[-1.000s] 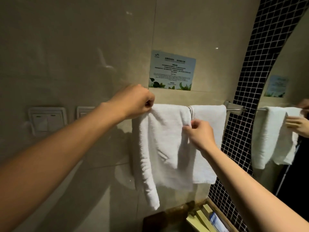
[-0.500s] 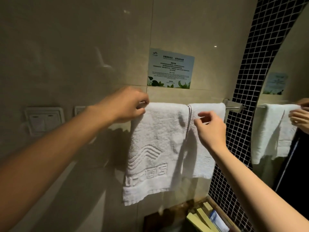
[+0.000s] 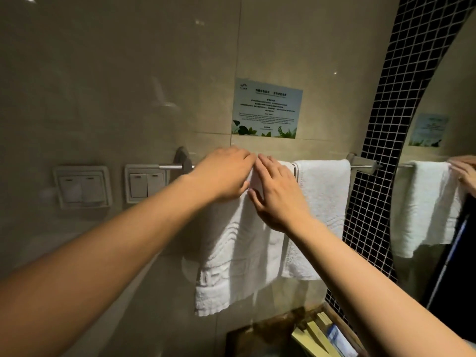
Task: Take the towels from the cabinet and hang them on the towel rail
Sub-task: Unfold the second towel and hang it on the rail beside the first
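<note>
Since half a second ago both hands have come together over the top of the left towel; earlier the left hand pinched its upper left corner and the right hand hovered by the gap between the two towels.

Left hand (image 3: pixel 223 173): palm down on the towel's top fold at the rail, fingers fairly straight and close together, laid flat rather than gripping. Whether the thumb tucks under the cloth cannot be told.

Right hand (image 3: pixel 277 194): just beside the left, fingertips almost touching it, fingers spread a little and lying flat against the front of the same towel. Holding nothing.

Left towel (image 3: pixel 237 256): white, draped over the towel rail (image 3: pixel 173 166), hanging straight, embossed wave pattern and a woven band near the lower edge.

Right towel (image 3: pixel 323 202): white, on the same rail, touching the left towel's edge, hanging a bit shorter.

Rail: metal bar, bracket at each end; bare stretch shows at the left end.

Wall: beige tiles. Two switch plates (image 3: pixel 82 186) left of the rail. A printed notice (image 3: pixel 268 109) with green leaves above the towels. Black mosaic strip (image 3: pixel 386 124) to the right, then a mirror (image 3: pixel 438 202) showing the towels and a hand reflected.

Bottom edge: a tray (image 3: pixel 342 328) with small packets, partly cut off.
</note>
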